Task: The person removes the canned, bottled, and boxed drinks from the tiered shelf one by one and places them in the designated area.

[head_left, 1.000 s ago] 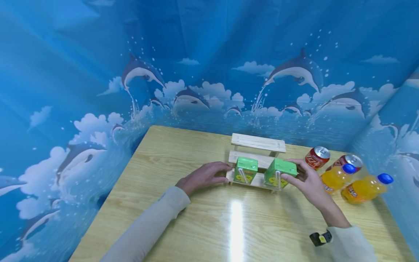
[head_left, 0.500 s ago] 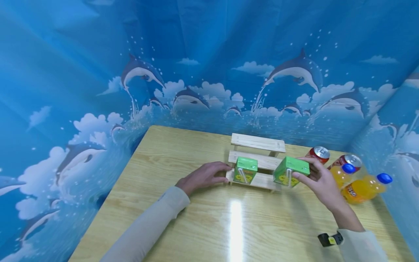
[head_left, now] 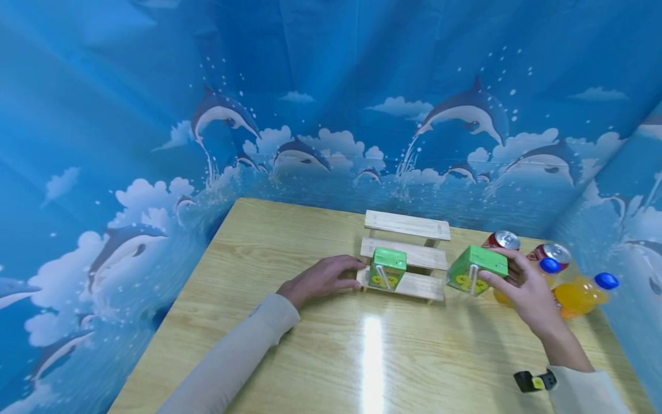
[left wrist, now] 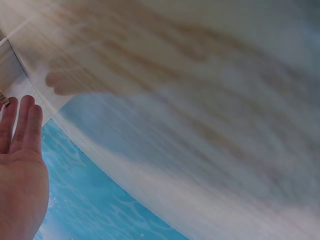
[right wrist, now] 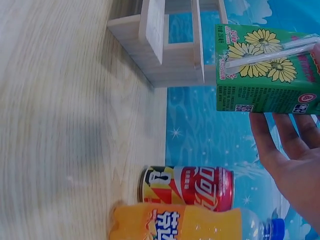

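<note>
My right hand grips a green drink carton with a straw on its front, thumb on one side and fingers on the other. The carton is tilted and held off the table, just right of a three-step wooden shelf. In the right wrist view, yellow flowers show on the carton. A second green carton stands at the left of the lowest step. My left hand rests by the shelf's left end, fingertips right at the wood; in the left wrist view its fingers are straight.
Right of the shelf stand two red soda cans, partly hidden by my right hand. Nearer are two orange soda bottles with blue caps. A dolphin-print backdrop borders the wooden table.
The right hand has moved right with its carton, from over the right end of the lowest step to beside the shelf. The left hand and the other carton have stayed put.
</note>
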`<state>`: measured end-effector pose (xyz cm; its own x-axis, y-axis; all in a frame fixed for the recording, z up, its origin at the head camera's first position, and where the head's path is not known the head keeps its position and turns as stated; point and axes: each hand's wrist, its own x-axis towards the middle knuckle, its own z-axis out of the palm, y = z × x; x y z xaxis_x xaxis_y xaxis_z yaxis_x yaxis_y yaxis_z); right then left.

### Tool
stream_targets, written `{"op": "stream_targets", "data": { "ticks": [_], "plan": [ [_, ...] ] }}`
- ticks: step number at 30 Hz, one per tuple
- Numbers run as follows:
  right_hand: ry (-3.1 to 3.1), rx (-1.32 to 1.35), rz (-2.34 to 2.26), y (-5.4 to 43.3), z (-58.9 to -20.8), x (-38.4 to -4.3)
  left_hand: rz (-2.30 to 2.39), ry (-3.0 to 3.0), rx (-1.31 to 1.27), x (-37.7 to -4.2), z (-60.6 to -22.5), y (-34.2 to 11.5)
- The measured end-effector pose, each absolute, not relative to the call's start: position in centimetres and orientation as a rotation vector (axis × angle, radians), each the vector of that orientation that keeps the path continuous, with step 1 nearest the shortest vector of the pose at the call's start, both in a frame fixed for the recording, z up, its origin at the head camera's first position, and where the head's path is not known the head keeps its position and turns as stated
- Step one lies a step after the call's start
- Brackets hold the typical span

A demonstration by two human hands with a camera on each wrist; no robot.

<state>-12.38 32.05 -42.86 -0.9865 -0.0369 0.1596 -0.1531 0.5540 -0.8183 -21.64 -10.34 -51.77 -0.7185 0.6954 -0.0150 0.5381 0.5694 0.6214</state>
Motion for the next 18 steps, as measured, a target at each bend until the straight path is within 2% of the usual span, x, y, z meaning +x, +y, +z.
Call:
{"op": "stream_targets", "data": {
  "ticks": [18],
  "plan": [
    [-2.647,-0.057,1.426,34.7,-44.1,-12.3,0.869,2.535,1.013,-21.8,-51.7,-10.3]
  ]
}}
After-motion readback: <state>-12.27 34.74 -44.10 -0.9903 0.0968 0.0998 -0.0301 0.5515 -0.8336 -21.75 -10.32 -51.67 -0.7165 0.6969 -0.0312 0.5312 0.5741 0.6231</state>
